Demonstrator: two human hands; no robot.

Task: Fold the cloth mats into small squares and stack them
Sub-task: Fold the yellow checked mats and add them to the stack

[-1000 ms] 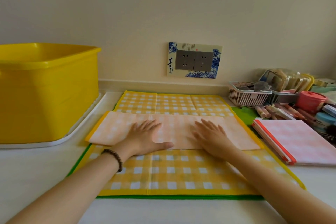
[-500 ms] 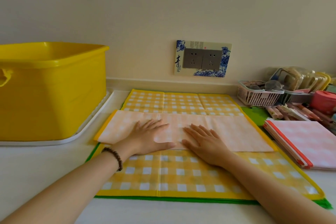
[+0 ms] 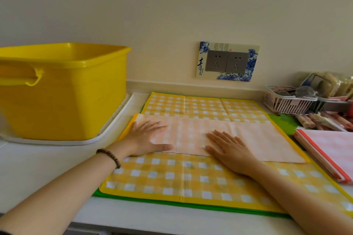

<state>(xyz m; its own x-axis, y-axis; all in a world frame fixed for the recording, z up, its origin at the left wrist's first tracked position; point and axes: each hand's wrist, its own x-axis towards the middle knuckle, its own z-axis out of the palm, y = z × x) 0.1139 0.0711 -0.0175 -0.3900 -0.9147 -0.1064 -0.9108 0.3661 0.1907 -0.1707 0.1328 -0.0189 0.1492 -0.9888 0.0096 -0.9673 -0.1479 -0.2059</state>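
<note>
Both hands lie flat with fingers straight, gripping nothing: the left hand presses palm-down on the left end of a long pale peach checked band of cloth, thumb stretched along its near edge, and the right hand presses near the band's middle, fingers pointing away and to the left. A dark beaded bracelet circles the left wrist. The band runs left to right across the middle of a yellow-and-white checked cloth mat and shows a yellow edge at each end; whether it is a folded-over flap of that mat or a separate piece I cannot tell. The checked mat is spread open on a green mat, whose border shows along the near edge and at the far right corner, and both lie on a white counter. Just right of them sits a stack of folded pink checked mats with orange-red edging, partly cut off by the frame. To the left, a large yellow plastic tub stands on a white tray, close beside the mats. On the wall behind is a blue-and-white decorated plate with 2 grey sockets. At far right, a white slotted plastic basket holds small items, with wrapped sticks lying in front of it.
</note>
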